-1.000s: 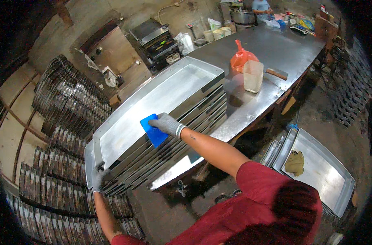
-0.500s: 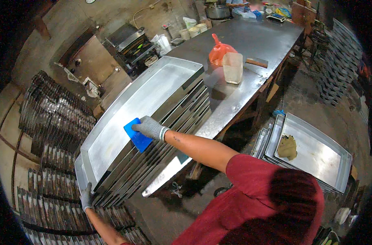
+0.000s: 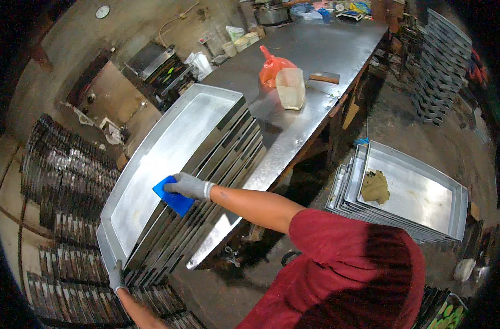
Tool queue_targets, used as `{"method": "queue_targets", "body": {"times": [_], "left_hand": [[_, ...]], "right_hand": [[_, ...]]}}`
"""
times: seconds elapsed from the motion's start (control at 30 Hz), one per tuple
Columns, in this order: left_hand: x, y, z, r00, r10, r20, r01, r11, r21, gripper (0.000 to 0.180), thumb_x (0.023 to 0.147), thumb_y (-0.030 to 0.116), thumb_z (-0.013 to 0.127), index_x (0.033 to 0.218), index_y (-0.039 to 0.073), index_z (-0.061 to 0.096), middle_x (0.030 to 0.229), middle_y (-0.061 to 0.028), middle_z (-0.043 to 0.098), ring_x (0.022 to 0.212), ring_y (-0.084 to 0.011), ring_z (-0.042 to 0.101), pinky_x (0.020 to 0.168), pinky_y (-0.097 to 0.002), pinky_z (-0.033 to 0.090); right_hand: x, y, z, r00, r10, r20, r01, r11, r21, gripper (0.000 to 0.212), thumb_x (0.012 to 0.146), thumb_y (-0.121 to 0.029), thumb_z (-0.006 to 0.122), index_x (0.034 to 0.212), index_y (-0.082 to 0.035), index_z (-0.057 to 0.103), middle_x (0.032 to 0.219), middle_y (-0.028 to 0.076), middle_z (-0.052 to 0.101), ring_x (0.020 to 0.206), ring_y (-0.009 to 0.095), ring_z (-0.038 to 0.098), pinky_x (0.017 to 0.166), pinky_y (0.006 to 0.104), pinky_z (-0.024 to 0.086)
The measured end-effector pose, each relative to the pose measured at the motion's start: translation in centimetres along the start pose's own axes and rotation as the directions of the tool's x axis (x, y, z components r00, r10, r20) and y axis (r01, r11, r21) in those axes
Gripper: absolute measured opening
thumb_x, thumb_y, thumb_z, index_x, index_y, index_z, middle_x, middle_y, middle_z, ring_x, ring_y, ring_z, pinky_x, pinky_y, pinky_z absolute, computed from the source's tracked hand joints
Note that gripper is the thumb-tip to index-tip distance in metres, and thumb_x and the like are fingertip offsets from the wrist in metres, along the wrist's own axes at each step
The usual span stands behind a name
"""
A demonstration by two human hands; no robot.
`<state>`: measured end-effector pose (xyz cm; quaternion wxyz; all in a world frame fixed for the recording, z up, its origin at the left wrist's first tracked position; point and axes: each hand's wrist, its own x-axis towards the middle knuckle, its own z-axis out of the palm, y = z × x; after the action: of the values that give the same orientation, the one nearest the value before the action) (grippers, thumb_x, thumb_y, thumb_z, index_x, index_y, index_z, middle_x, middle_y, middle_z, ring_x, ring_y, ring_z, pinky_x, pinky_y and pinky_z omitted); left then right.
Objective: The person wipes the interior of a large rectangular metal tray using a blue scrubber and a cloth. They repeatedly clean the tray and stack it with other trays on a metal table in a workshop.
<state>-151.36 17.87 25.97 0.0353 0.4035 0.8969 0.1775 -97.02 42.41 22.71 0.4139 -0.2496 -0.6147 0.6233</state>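
Note:
My right hand [image 3: 193, 187], in a grey knit glove, pinches a flat blue plastic scraper [image 3: 174, 198]. The scraper is over the long right edge of the top metal tray [image 3: 167, 140]; I cannot tell whether it touches. This shallow, silvery rectangular tray lies on a tall stack of similar trays at the end of the metal table. At the tray's near left corner my left hand [image 3: 117, 277], also gloved, grips the rim. Its fingers are partly hidden.
On the metal table [image 3: 321, 49] stand a red plastic bag [image 3: 273, 67], a translucent scoop-like container [image 3: 290, 89] and a wood-handled bench scraper [image 3: 324, 78]. Right of me, a tray stack [image 3: 420, 192] bears a brownish cloth [image 3: 375, 187]. More tray stacks [image 3: 69, 159] line the left.
The view has shifted, so most things sit farther left in it. My right hand and the scraper have moved slightly toward me along the tray edge. Both hands keep their holds.

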Motion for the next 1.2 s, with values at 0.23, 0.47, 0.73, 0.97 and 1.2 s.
{"method": "queue_targets", "body": {"times": [0.23,0.47,0.73,0.97,1.2], "left_hand": [[0.9,0.8,-1.0,0.997,0.077,0.031,-0.072,0.985,-0.159,0.054,0.092,0.041,0.071,0.112,-0.009,0.072,0.094,-0.0238,0.075,0.082,-0.0315,0.071,0.076,-0.0445,0.053],[-2.0,11.4,1.7,0.975,0.215,-0.049,-0.205,0.967,0.148,0.085,0.098,0.069,0.045,0.13,-0.008,0.064,0.119,-0.0265,0.072,0.112,-0.0445,0.067,0.101,-0.0482,0.047],[-5.5,51.0,17.7,0.625,0.676,0.39,-0.144,0.591,-0.794,0.064,0.11,0.042,0.039,0.159,0.0,0.035,0.165,-0.0112,0.036,0.153,-0.0233,0.031,0.127,-0.0378,0.018],[-45.4,81.0,37.8,0.309,0.951,0.024,-0.461,0.172,-0.871,0.035,0.096,0.019,0.063,0.125,0.0,0.068,0.123,-0.017,0.068,0.115,-0.0287,0.063,0.105,-0.0416,0.048],[-71.1,73.0,60.2,-0.299,0.684,0.665,-0.905,0.018,-0.425,0.099,0.082,0.056,0.075,0.157,0.006,0.036,0.158,-0.0284,0.038,0.139,-0.0471,0.044,0.112,-0.0518,0.042]], "right_hand": [[-20.3,11.8,-18.0,0.938,0.32,-0.131,-0.191,0.794,0.577,0.03,0.099,-0.022,0.068,0.123,-0.004,0.067,0.101,0.007,0.074,0.082,0.021,0.071,0.077,0.0403,0.062],[-55.0,11.5,-35.5,0.303,0.215,-0.928,-0.016,0.975,0.221,0.027,0.097,-0.031,0.071,0.113,-0.009,0.066,0.093,0.005,0.071,0.075,0.021,0.071,0.072,0.0407,0.062],[-71.3,3.1,-36.4,0.194,0.014,-0.981,-0.958,0.219,-0.186,0.037,0.094,-0.014,0.062,0.131,-0.014,0.065,0.125,0.019,0.069,0.113,0.041,0.066,0.095,0.0483,0.054],[-88.7,7.2,-38.8,-0.052,-0.056,-0.997,-0.779,0.626,0.005,0.026,0.081,-0.018,0.073,0.107,-0.013,0.076,0.111,0.016,0.073,0.106,0.034,0.069,0.091,0.0405,0.055],[-115.6,9.7,-46.9,-0.846,-0.077,-0.528,-0.458,0.613,0.644,0.03,0.092,-0.026,0.059,0.108,-0.004,0.073,0.107,0.021,0.075,0.1,0.04,0.072,0.084,0.0488,0.056]]}}
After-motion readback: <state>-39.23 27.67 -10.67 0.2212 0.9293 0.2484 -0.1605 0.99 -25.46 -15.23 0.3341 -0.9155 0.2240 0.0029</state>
